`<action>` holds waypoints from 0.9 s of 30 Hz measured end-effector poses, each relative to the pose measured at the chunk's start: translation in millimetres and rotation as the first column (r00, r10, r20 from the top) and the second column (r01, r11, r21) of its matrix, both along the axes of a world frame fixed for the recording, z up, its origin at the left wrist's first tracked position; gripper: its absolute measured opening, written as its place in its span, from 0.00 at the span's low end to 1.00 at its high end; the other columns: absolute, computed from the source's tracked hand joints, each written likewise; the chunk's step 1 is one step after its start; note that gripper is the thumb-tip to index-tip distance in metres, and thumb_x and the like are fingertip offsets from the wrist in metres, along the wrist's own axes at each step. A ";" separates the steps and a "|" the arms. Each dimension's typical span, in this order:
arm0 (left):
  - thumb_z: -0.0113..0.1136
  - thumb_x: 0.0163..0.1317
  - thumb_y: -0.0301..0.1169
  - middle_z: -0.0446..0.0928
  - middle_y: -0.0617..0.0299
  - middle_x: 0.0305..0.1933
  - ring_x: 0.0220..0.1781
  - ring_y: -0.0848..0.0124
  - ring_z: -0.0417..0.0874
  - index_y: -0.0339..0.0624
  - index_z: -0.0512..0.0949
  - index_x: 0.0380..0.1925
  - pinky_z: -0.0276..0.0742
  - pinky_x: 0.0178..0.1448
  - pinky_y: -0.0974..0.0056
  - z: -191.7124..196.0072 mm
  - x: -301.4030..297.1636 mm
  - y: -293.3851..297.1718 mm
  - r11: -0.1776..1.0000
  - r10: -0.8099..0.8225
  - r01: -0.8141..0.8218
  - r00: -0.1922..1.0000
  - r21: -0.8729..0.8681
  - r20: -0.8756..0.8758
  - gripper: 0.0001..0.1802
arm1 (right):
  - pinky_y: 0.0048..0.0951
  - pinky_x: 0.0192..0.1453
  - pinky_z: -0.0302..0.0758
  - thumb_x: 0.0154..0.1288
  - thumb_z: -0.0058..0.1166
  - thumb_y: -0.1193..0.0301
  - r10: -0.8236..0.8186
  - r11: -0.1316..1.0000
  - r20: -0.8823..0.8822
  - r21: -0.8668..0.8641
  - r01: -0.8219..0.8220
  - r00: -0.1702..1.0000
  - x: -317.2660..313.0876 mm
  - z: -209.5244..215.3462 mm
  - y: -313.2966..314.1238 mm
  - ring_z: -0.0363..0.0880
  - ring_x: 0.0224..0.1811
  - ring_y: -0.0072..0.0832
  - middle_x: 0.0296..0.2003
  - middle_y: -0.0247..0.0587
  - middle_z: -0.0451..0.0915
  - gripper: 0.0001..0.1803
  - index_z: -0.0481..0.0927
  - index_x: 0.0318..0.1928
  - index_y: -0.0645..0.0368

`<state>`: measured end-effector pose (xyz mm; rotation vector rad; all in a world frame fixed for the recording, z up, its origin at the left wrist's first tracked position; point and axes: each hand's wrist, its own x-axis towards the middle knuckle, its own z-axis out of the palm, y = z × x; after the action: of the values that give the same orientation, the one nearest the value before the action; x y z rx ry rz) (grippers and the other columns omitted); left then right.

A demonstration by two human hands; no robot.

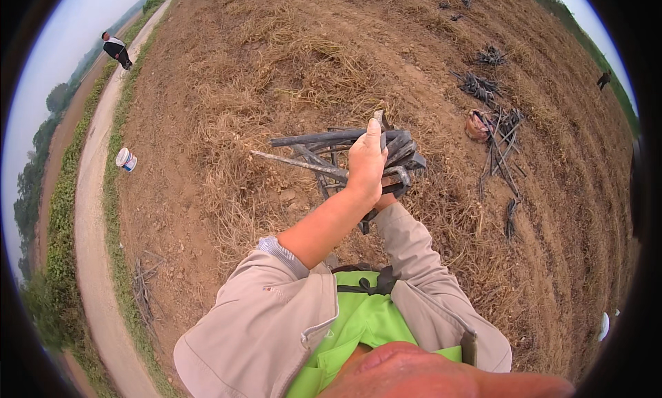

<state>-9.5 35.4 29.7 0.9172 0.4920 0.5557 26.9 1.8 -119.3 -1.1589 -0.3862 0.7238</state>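
A bundle of black flattened hose strips (321, 137), which look like drip tape, is held in front of my body. The strips are bent over at the bundle's right side, and loose ends stick out to the left. My left hand (365, 162) lies across the middle of the bundle, closed against it, thumb pointing up; its other fingers are mostly hidden. Under the right part of the bundle is my right hand (385, 201), wrapped round the strips from below, with most of its fingers covered. One greyish, dirt-coated strip (296, 163) reaches farthest left.
Dry plant stalks (234, 143) cover the brown soil. More black strips (507, 133) lie in heaps to the right, beside a reddish sack (476, 126). A white bucket (126, 159) stands left near a pale path (96, 191). A person (116, 50) stands on the path; another figure (604, 79) is far right.
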 end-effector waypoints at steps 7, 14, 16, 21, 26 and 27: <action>0.56 0.70 0.44 0.72 0.49 0.54 0.61 0.53 0.70 0.37 0.76 0.53 0.64 0.67 0.52 -102.7 -45.8 67.2 0.389 0.468 -0.228 0.884 0.893 0.021 0.22 | 0.41 0.51 0.78 0.77 0.49 0.63 -0.226 0.919 -0.121 0.301 0.253 0.967 30.1 54.7 -129.0 0.71 0.27 0.28 0.18 0.31 0.65 0.23 0.68 0.20 0.53; 0.49 0.69 0.52 0.80 0.53 0.52 0.60 0.53 0.75 0.43 0.82 0.46 0.67 0.65 0.48 -212.3 -43.3 69.6 0.100 0.157 0.277 0.944 0.956 -0.290 0.24 | 0.31 0.32 0.71 0.81 0.40 0.58 -0.491 0.758 -0.058 0.463 0.460 0.869 10.8 171.8 -320.6 0.66 0.21 0.24 0.17 0.31 0.62 0.24 0.63 0.24 0.53; 0.49 0.69 0.50 0.82 0.52 0.42 0.51 0.52 0.80 0.42 0.83 0.37 0.72 0.58 0.48 -219.9 -38.1 60.7 0.025 -0.020 0.342 0.940 0.939 -0.341 0.23 | 0.28 0.27 0.67 0.81 0.42 0.59 -0.617 0.694 -0.019 0.458 0.556 0.787 3.4 201.8 -378.0 0.63 0.19 0.23 0.16 0.31 0.59 0.24 0.62 0.24 0.53; 0.46 0.69 0.50 0.79 0.49 0.24 0.33 0.46 0.80 0.41 0.80 0.20 0.73 0.40 0.45 -223.4 -54.2 61.2 -0.096 -0.122 0.548 0.822 0.831 -0.557 0.28 | 0.25 0.24 0.56 0.78 0.48 0.64 -0.977 0.198 0.001 0.369 0.908 0.212 -9.4 284.1 -538.0 0.53 0.17 0.20 0.16 0.29 0.53 0.23 0.56 0.23 0.50; 0.41 0.68 0.65 0.81 0.45 0.28 0.35 0.46 0.82 0.40 0.83 0.23 0.74 0.43 0.47 -206.7 -55.6 67.0 0.274 -0.006 0.752 0.625 0.600 -0.781 0.40 | 0.23 0.24 0.59 0.74 0.56 0.60 -0.994 0.003 0.107 0.190 0.982 -0.018 20.8 252.2 -589.5 0.55 0.19 0.19 0.19 0.27 0.55 0.20 0.62 0.28 0.51; 0.42 0.68 0.65 0.80 0.44 0.27 0.33 0.46 0.81 0.38 0.82 0.22 0.73 0.42 0.47 -196.9 -46.0 65.1 0.462 0.095 0.613 0.685 0.642 -0.722 0.40 | 0.22 0.24 0.59 0.72 0.59 0.58 -0.945 -0.003 0.317 0.227 0.974 -0.077 35.5 228.3 -583.0 0.58 0.18 0.17 0.17 0.26 0.58 0.21 0.65 0.25 0.51</action>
<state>-55.5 100.5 -167.2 2.2258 0.7067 0.0577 62.4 -581.3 109.0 -1.2922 0.2667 -0.9116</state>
